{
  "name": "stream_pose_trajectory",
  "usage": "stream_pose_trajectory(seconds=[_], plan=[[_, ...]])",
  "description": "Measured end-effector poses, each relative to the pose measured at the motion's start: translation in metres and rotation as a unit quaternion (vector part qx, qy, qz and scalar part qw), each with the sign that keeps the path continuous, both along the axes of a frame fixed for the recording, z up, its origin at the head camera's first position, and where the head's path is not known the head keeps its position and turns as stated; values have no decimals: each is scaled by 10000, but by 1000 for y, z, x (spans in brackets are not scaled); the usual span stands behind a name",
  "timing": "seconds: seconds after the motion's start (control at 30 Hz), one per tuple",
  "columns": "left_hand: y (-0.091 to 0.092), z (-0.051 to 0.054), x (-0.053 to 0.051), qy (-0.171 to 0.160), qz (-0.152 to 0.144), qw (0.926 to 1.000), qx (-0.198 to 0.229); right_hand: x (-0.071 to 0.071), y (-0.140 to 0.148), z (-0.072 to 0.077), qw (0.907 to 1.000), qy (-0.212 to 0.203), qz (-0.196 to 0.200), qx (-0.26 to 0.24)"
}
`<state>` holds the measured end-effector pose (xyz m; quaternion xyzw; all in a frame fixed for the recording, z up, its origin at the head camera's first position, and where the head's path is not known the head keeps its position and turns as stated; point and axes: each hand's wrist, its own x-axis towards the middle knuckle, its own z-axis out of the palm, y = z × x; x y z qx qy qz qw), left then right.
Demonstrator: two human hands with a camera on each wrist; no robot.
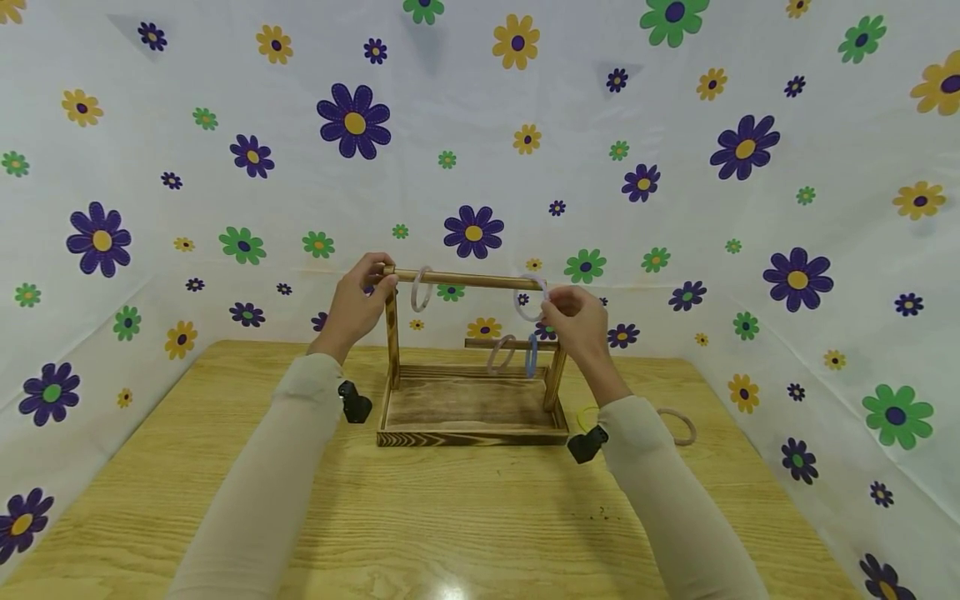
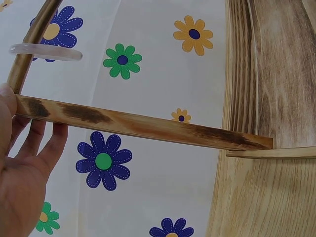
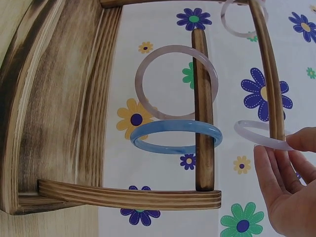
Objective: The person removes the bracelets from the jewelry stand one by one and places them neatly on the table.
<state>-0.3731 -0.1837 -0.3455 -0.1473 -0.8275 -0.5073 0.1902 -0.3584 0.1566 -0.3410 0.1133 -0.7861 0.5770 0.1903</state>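
There's your left hand (image 1: 352, 304) gripping the top rod (image 1: 472, 279) at its left end; your right hand (image 1: 581, 321) pinches a pale lilac bangle (image 3: 260, 140), looped round that rod's right end; below, a blue bangle (image 3: 173, 129) hangs on the lower rod (image 1: 477, 343).

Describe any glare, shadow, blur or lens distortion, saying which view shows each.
Head view: bright glare spot low on the table, soft shadow beside the right sleeve; right wrist view: pale sheen on the blue bangle, bowed edge on the tray; left wrist view: post reasonably sharp.
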Motion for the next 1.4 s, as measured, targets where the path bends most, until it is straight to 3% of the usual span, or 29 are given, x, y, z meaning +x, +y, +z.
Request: stream_pose_trajectory(seconds=[1.4], plan=[[-1,-3,-3,49,-64,10000,54,1,14,-1,9992,-231,-289,134]])
